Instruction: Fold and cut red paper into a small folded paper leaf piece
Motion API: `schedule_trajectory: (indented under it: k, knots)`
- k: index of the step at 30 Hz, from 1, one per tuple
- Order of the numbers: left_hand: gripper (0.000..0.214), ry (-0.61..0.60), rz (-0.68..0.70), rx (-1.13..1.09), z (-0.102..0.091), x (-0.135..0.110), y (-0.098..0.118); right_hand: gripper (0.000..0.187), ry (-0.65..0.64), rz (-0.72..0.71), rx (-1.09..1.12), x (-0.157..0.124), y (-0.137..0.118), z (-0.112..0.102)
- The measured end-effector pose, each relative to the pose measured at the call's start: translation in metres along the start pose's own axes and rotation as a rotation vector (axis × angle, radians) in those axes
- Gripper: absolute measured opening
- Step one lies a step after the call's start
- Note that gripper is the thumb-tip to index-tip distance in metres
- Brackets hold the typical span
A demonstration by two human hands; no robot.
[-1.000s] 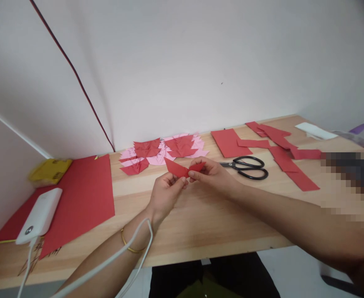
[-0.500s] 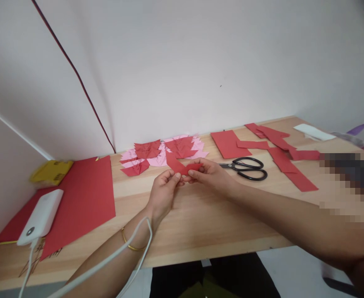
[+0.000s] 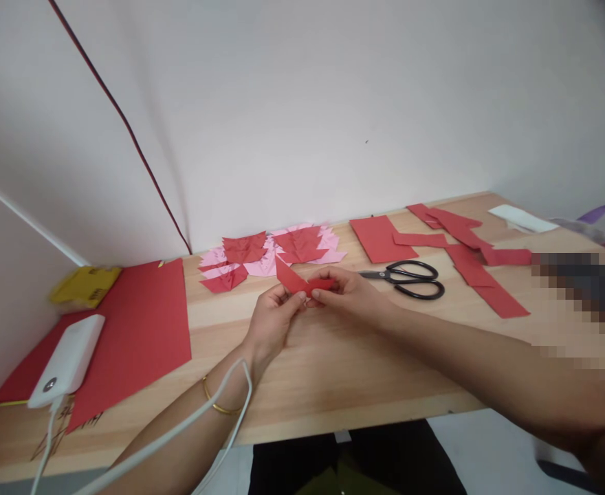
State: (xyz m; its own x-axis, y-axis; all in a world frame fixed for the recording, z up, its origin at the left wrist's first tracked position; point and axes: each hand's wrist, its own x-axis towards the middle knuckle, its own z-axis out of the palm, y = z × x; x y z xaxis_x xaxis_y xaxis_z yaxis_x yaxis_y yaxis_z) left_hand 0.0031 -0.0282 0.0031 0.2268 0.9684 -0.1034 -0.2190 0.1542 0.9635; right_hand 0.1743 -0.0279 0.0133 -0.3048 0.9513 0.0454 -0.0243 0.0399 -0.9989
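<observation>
A small folded piece of red paper [image 3: 291, 276] is held between both hands above the middle of the table. My left hand [image 3: 276, 313] pinches its lower edge from the left, the thumb on the near side. My right hand [image 3: 351, 294] grips the other side, thumb close to the left thumb. One pointed flap sticks up to the left and another part lies toward the right fingers. Behind the hands lie rows of folded red pieces [image 3: 298, 243] and pink pieces [image 3: 262, 265]. Black-handled scissors [image 3: 410, 273] rest just beyond my right hand.
Large red sheets [image 3: 142, 330] lie at the left under a white power bank [image 3: 70, 357] and a yellow packet [image 3: 89, 285]. A white cable [image 3: 179, 430] crosses my left forearm. Red offcuts [image 3: 488, 289] and a red rectangle [image 3: 377, 239] lie at the right, near a white strip [image 3: 522, 218].
My thumbs have come closer together on the folded paper. Its left flap now stands out more and its middle crease looks sharper. Everything on the table stays in place.
</observation>
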Motion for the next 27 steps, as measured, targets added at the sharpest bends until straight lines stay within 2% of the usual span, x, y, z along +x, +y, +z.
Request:
schedule_trajectory:
  k: [4,8,15,20,27]
  knots:
    - [0.023,-0.014,0.005,0.155,-0.003,0.0,0.002,0.026,-0.056,-0.057,-0.074,0.0,0.0,-0.004]
    - [0.025,-0.068,0.028,0.291,-0.005,0.0,0.003,0.025,-0.045,-0.022,-0.165,-0.001,0.001,-0.007]
    - [0.026,0.022,0.0,0.139,-0.007,0.003,-0.004,0.02,-0.09,-0.028,-0.359,-0.005,-0.006,-0.003]
    - [0.027,-0.024,0.005,0.163,-0.008,0.003,0.0,0.022,-0.111,-0.041,-0.335,-0.006,-0.006,-0.002]
    - [0.027,-0.065,-0.043,0.197,-0.002,-0.002,0.007,0.024,-0.042,-0.047,-0.32,-0.004,-0.001,-0.003]
